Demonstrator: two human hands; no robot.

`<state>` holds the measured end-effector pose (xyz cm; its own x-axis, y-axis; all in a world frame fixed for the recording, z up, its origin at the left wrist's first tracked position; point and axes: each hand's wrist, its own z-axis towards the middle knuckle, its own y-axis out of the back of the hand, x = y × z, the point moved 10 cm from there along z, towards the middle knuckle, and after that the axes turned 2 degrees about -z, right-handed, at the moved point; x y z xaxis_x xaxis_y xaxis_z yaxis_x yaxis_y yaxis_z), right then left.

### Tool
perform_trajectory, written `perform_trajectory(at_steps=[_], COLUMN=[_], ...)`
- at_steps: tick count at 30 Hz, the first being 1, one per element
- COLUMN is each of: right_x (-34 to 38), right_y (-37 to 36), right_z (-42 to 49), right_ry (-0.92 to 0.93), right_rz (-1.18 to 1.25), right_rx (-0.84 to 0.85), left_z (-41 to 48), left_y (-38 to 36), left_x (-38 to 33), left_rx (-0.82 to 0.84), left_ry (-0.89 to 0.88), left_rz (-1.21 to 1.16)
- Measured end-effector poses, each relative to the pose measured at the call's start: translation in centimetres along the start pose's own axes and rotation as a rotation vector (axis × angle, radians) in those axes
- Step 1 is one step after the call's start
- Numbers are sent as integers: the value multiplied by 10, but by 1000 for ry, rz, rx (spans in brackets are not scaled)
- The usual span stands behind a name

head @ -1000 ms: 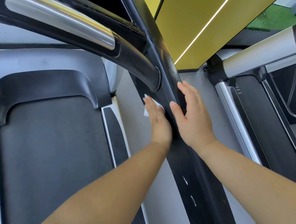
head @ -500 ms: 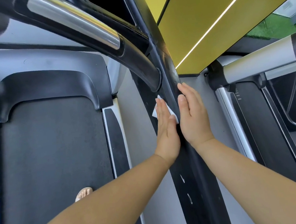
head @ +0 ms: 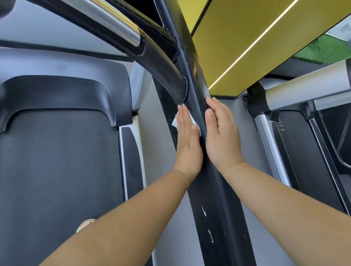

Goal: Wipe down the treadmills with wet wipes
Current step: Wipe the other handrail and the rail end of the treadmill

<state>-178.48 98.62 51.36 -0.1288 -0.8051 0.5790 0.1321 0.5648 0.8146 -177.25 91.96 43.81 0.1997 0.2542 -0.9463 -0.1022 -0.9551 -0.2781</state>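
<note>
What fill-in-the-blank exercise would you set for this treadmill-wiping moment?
1. The left hand and the right hand both rest on the upright post, whose colour is ____.
2. The white wet wipe shows under the fingers of the ____ hand only.
3. The panel behind the post, crossed by a light strip, is ____.
Missing words: black; left; yellow.
</note>
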Motion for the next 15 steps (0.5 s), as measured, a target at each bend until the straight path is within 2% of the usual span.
perform_trajectory(at_steps=[6,10,15], right_x=[0,1,1], right_y=[0,0,0], right_z=[1,1,1], right_ry=[16,19,23], right_rz=[-25,-20,-31], right_rx=[-1,-9,-9], left_z=[-28,-3,-32], left_y=[-11,1,-7], left_x=[17,27,48], left_rx=[25,-72,-58], left_ry=[8,132,169], left_rz=[-22,-130,-110])
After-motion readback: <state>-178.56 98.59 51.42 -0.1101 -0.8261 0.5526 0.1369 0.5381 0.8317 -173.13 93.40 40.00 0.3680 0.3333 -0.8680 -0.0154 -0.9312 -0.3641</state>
